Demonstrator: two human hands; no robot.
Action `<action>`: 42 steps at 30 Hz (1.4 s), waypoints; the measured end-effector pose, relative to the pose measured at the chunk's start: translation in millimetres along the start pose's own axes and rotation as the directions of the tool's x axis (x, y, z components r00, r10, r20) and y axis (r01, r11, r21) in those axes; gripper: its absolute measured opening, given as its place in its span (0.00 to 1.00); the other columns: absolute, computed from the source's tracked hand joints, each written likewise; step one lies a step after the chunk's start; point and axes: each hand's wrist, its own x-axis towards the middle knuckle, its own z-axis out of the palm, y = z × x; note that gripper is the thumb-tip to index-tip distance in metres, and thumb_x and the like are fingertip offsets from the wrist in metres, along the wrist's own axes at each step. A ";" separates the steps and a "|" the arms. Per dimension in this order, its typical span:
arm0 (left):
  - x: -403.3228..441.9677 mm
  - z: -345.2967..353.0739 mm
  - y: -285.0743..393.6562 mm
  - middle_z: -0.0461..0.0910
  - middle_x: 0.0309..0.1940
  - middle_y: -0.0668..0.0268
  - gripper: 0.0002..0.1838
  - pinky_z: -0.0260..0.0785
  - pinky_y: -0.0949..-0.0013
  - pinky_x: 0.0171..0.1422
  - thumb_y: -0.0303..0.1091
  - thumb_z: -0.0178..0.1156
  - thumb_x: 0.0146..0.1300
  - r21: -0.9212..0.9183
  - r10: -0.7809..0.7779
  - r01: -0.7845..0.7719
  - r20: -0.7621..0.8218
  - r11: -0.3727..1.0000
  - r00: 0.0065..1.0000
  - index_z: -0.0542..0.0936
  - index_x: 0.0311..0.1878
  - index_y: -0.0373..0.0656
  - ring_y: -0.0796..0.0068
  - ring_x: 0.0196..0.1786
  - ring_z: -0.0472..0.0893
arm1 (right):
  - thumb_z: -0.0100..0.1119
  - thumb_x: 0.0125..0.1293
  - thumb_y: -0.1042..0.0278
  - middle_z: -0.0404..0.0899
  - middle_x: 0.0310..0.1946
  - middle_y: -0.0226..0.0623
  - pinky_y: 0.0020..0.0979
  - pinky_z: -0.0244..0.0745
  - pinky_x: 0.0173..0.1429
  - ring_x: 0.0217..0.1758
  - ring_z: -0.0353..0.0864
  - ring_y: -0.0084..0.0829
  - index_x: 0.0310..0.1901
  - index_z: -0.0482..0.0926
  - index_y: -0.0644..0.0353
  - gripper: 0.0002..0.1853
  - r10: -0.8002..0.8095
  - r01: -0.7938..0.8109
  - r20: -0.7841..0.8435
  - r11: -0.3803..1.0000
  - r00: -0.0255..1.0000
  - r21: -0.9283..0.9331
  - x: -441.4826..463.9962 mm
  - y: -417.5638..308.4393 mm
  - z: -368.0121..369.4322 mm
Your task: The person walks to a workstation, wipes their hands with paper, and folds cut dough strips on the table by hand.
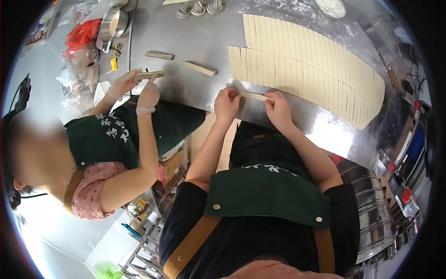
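A short, pale dough strip (pixel 254 96) lies level between my hands, just above or on the steel table near its front edge. My left hand (pixel 226 106) is closed, with thumb and fingers at the strip's left end. At the other end, the fingers of my right hand (pixel 278 110) pinch the dough. Beyond them spreads a large sheet of cut dough strips (pixel 297 65), laid out in two long rows. To the left rest a stacked dough piece (pixel 200 68) and a layered dough piece (pixel 160 55) with dark lines.
On my left, a co-worker's gloved hands (pixel 148 95) hold layered dough (pixel 149 75). Twisted dough pieces (pixel 199 8) sit at the far edge. A metal bowl (pixel 114 23), scissors (pixel 117 49) and plastic bags (pixel 82 56) stand farther left. Metal steamers (pixel 367 204) are at my right.
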 end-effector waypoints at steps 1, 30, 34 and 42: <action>7.1 -5.8 4.9 0.80 0.38 0.59 0.10 0.73 0.61 0.46 0.24 0.61 0.57 0.041 0.073 -0.070 -0.065 0.997 0.995 0.78 0.43 0.37 0.59 0.39 0.80 | 0.60 0.56 0.76 0.78 0.41 0.41 0.38 0.77 0.42 0.40 0.81 0.43 0.42 0.79 0.61 0.11 -0.012 0.011 -0.016 0.997 1.000 -0.076 -1.0 -11.4 -5.3; 146.9 -22.5 27.5 0.81 0.33 0.55 0.05 0.73 0.59 0.43 0.23 0.59 0.53 -0.055 0.391 -0.390 0.022 0.919 0.920 0.78 0.35 0.37 0.55 0.37 0.81 | 0.57 0.61 0.70 0.66 0.66 0.48 0.48 0.47 0.77 0.75 0.55 0.45 0.67 0.59 0.71 0.33 -0.477 0.447 0.125 0.656 0.870 -0.609 97.7 -41.1 57.6; 128.4 -26.4 18.7 0.80 0.33 0.56 0.05 0.73 0.58 0.42 0.23 0.60 0.53 0.024 0.442 -0.441 -0.047 0.897 0.896 0.77 0.34 0.38 0.55 0.37 0.80 | 0.52 0.62 0.73 0.66 0.66 0.46 0.47 0.45 0.77 0.75 0.56 0.44 0.66 0.60 0.72 0.30 -0.476 0.461 0.144 0.662 0.867 -0.591 96.0 -47.2 54.7; 48.6 -74.6 38.3 0.78 0.31 0.57 0.08 0.72 0.59 0.40 0.18 0.61 0.50 0.014 0.608 -0.610 -0.095 0.792 0.788 0.75 0.34 0.38 0.55 0.36 0.79 | 0.64 0.52 0.73 0.71 0.61 0.43 0.46 0.57 0.73 0.70 0.63 0.47 0.63 0.67 0.61 0.33 -0.478 0.479 0.062 0.848 0.876 -0.225 73.1 -64.3 30.5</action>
